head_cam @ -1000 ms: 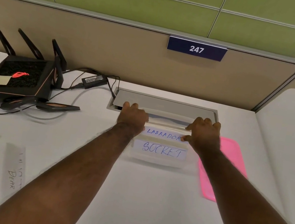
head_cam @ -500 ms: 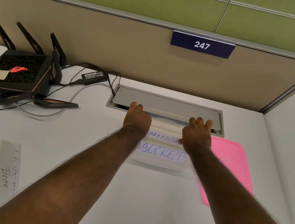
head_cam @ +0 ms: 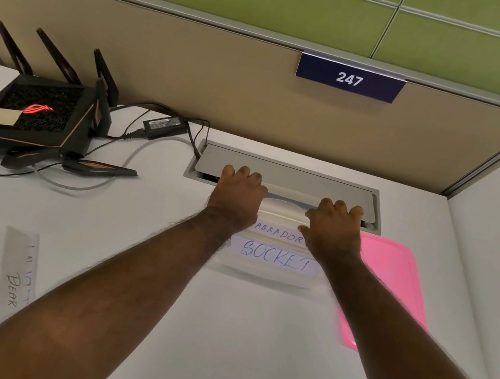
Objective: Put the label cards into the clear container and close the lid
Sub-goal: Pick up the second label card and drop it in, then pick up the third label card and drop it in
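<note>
Both arms reach straight out toward twelve o'clock over the white surface [head_cam: 249, 339]. The left hand [head_cam: 235, 197] and the right hand [head_cam: 333, 229] lie palm-down on the far corners of the clear container [head_cam: 270, 273], fingers curled over its back edge; whether they actually grip it I cannot tell from here. Inside the container, between the wrists, two label cards lie flat: one reading SOCKET [head_cam: 275, 255] and, just beyond it, one reading LABRADOR [head_cam: 277, 233], partly hidden by the hands. The pink lid [head_cam: 392, 281] lies flat on the surface at three o'clock of the container, touching or just beside it. Another card marked BEAR [head_cam: 15, 278] lies well apart at eight o'clock. A black router [head_cam: 31, 114] sits at ten o'clock.
</note>
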Tool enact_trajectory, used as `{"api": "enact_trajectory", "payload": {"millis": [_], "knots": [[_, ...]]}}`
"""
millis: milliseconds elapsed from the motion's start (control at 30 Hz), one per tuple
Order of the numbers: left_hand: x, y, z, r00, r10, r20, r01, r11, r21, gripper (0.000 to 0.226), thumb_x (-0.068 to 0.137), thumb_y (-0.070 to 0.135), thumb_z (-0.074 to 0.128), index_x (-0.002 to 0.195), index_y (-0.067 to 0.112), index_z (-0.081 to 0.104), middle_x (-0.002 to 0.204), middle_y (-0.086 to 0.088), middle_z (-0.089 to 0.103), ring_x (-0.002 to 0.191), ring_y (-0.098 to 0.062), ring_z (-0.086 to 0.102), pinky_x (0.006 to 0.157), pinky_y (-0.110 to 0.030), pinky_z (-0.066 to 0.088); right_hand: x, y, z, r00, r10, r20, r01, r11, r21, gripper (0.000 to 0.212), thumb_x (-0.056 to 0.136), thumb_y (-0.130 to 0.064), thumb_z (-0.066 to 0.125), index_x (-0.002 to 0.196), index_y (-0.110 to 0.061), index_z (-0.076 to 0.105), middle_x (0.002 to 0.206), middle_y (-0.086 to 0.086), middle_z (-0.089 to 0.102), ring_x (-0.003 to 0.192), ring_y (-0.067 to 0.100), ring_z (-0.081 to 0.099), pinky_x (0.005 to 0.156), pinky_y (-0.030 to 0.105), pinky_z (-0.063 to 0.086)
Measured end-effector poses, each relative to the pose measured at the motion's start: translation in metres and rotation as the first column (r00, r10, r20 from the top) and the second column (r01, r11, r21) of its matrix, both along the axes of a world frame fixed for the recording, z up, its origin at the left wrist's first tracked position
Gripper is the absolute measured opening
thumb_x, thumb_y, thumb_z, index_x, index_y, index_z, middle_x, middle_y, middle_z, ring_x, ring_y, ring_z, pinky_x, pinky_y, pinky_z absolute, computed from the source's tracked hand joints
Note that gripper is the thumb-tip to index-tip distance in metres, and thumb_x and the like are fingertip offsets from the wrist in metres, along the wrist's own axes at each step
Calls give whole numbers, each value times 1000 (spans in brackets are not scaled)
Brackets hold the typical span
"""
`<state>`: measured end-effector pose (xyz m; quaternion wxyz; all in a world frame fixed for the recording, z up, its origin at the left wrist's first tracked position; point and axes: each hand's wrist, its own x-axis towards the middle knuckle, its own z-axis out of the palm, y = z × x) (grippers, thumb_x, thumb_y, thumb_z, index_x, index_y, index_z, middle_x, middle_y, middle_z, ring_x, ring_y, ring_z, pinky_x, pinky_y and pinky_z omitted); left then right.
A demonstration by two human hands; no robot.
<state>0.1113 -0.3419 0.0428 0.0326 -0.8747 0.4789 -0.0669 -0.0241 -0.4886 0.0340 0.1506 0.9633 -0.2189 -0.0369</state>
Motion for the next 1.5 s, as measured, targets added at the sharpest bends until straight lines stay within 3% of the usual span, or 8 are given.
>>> {"api": "enact_trajectory", "payload": {"millis": [167, 333, 667, 933, 1133, 1267, 1367, 1500], "knots": [[2, 35, 14, 998, 33, 46, -21, 972, -234, 36, 76, 14, 50, 106, 24, 69, 105, 2, 61, 93, -24, 51, 80, -39, 32, -3, 19, 18, 974, 3, 225, -21, 997, 75, 33, 88, -39, 58, 115, -22, 68, 112, 6, 65, 94, 30, 61, 81, 43, 40], [10, 77, 26, 989, 141, 40, -120, 934, -337, 41, 74, 18, 46, 109, 25, 66, 113, 2, 61, 99, -25, 54, 86, -41, 32, 9, 51, 39, 922, 26, 387, -75, 991, 112, 37, 90, -37, 56, 123, -22, 64, 121, 6, 62, 103, 30, 59, 85, 45, 40], [33, 202, 19, 907, 421, -32, -413, 869, -272, 42, 79, 24, 53, 120, 26, 60, 122, 2, 60, 108, -23, 54, 89, -42, 37, 72, 183, 41, 879, 232, 415, -321, 934, 158, 37, 89, -35, 55, 122, -21, 65, 124, 5, 64, 105, 30, 60, 86, 45, 41], [44, 327, -6, 705, 686, -178, -709, 676, -201, 46, 83, 36, 59, 128, 23, 56, 127, -2, 61, 116, -24, 55, 94, -44, 42, 108, 299, -1, 884, 371, 285, -452, 837, 310, 43, 92, -42, 49, 131, -26, 56, 138, 2, 56, 123, 25, 53, 99, 49, 35], [29, 396, -35, 558, 775, -295, -829, 534, -164, 44, 82, 37, 58, 124, 20, 59, 123, -6, 64, 112, -29, 58, 93, -50, 42, 111, 360, -37, 864, 474, 168, -494, 738, 460, 54, 95, -42, 42, 146, -23, 36, 152, 1, 40, 138, 21, 34, 109, 49, 21], [14, 416, -54, 465, 777, -424, -875, 477, -84, 41, 89, 45, 50, 121, 23, 61, 118, -2, 66, 108, -26, 59, 94, -46, 41, 104, 388, -50, 846, 519, 120, -494, 678, 544, 60, 96, -37, 46, 150, -19, 28, 154, 3, 36, 143, 25, 27, 111, 51, 22], [1, 418, -64, 378, 705, -600, -882, 470, -4, 48, 92, 55, 39, 121, 24, 62, 120, -1, 69, 99, -23, 66, 89, -40, 53, 100, 400, -57, 838, 536, 104, -495, 667, 557, 60, 97, -34, 46, 151, -19, 25, 155, 3, 35, 144, 26, 26, 111, 51, 23], [-14, 411, -68, 252, 557, -791, -890, 455, 36, 48, 93, 50, 50, 130, 21, 56, 132, -3, 62, 103, -24, 67, 75, -27, 54, 97, 407, -62, 826, 551, 114, -505, 637, 582, 59, 98, -32, 45, 152, -20, 25, 155, 4, 36, 144, 28, 27, 110, 51, 24]]}}
